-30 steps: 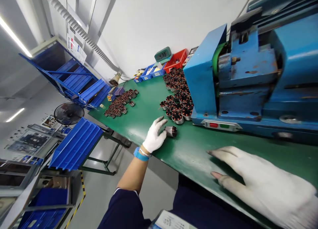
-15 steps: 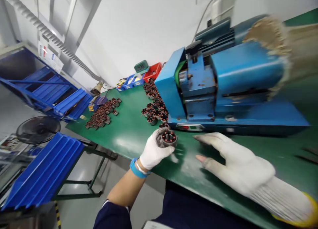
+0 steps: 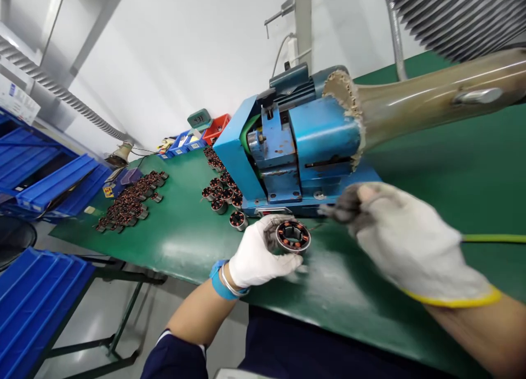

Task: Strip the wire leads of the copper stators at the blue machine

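Note:
My left hand [image 3: 258,253], in a white glove, is wrapped round a motor stator [image 3: 293,235], a metal ring with copper windings. The stator's open end faces up, in front of the blue machine [image 3: 329,132]. Beside this hand a single stator [image 3: 238,220] stands on the green table. My right hand [image 3: 394,231], in a white glove with dark, soiled fingertips, is raised to the right of the held stator and apart from it. Its fingers are curled together and blurred by motion. What they hold, if anything, I cannot make out.
Several stators [image 3: 222,195] stand left of the machine, and a bigger pile [image 3: 131,201] lies farther left on the green table [image 3: 184,231]. A thick duct [image 3: 431,102] joins the machine's right side. Small bins [image 3: 193,143] and a clock [image 3: 199,119] are behind. Blue trays [image 3: 36,313] are at left.
The view has swung to the right. My right hand has risen toward the machine's front, and its spread fingers have curled together. My left hand still holds the stator, now apart from the one beside it.

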`<state>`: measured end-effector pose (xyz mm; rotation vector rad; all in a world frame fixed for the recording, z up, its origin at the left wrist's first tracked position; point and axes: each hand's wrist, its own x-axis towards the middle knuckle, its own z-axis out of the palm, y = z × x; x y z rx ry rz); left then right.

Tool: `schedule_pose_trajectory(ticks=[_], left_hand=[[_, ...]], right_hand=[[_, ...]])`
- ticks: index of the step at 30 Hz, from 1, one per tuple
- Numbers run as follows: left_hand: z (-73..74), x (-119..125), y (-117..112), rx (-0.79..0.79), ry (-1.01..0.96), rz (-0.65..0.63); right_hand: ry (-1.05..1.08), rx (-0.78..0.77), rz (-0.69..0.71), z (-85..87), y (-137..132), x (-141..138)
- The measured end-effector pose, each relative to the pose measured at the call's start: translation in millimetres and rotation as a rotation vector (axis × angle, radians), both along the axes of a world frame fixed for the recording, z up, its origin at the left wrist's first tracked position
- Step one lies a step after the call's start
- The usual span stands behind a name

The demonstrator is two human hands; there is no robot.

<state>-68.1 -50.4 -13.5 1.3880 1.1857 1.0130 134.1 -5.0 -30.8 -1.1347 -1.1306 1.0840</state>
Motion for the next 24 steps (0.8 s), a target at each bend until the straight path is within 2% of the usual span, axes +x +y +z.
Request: schedule_pose_trajectory(ticks=[2, 5, 7, 9, 11, 13, 15, 17, 18, 21, 24], left_hand=[[2.9, 7, 3, 0.048, 0.057, 0.059], [6.2, 18, 7, 0.155, 0.171, 0.1], [7.2, 23, 8, 0.199, 0.222, 0.087], [7.5, 26, 9, 0.207, 0.231, 0.077], [6.9, 28, 11, 0.214, 0.216, 0.105], [5.4, 32, 15, 0.229, 0.203, 0.163], [3.4, 40, 22, 0.241, 0.187, 0.229], [1.0, 48, 31, 0.234, 0.16, 0.287], [0.0, 52, 37, 0.221, 0.142, 0.303], [-1.1, 62, 52, 0.189, 0.102, 0.315], [2.9, 69, 63, 0.195, 0.134, 0.32]], right_hand=[[0.041, -0.089, -0.05, 3.2, 3, 2], [-0.177, -0.028, 0.157, 7.8, 2, 2], [-0.192, 0.0, 0.27, 10.9, 3, 3], [-0.038, -0.046, 0.194, 14.0, 8, 8], [0.181, -0.088, -0.005, 16.2, 15, 14], [0.248, -0.1, -0.113, 16.2, 20, 19], [0.13, -0.087, -0.028, 13.4, 20, 18], [-0.013, -0.022, 0.121, 8.1, 15, 11], [-0.058, 0.024, 0.15, 5.1, 13, 8], [-0.185, 0.103, 0.104, -1.1, 10, -1], [-0.28, 0.112, 0.047, 2.5, 14, -3]])
